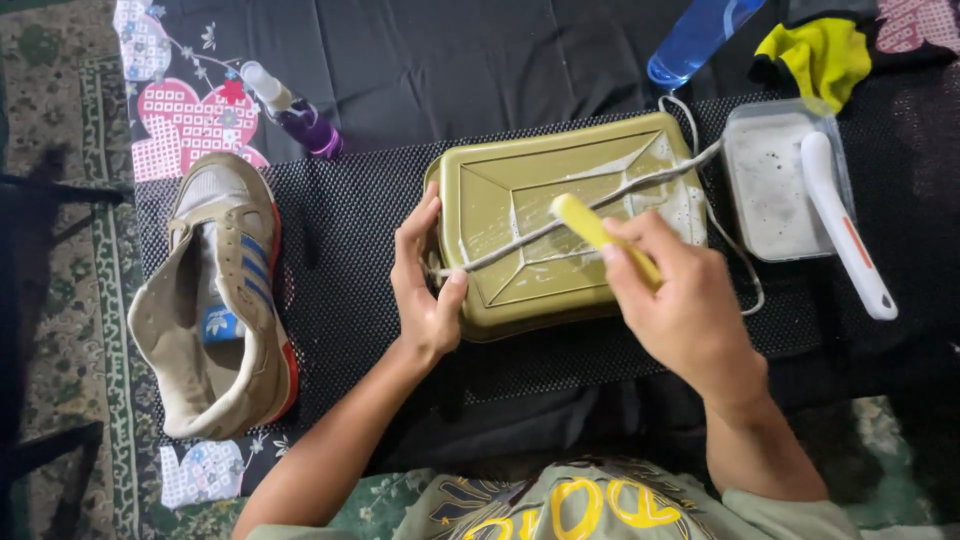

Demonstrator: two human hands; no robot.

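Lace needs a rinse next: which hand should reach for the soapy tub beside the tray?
Probably the right hand. The clear tub with the white brush sits on that side, just past the gold tray. The left hand pins the shoelace at the tray's far edge.
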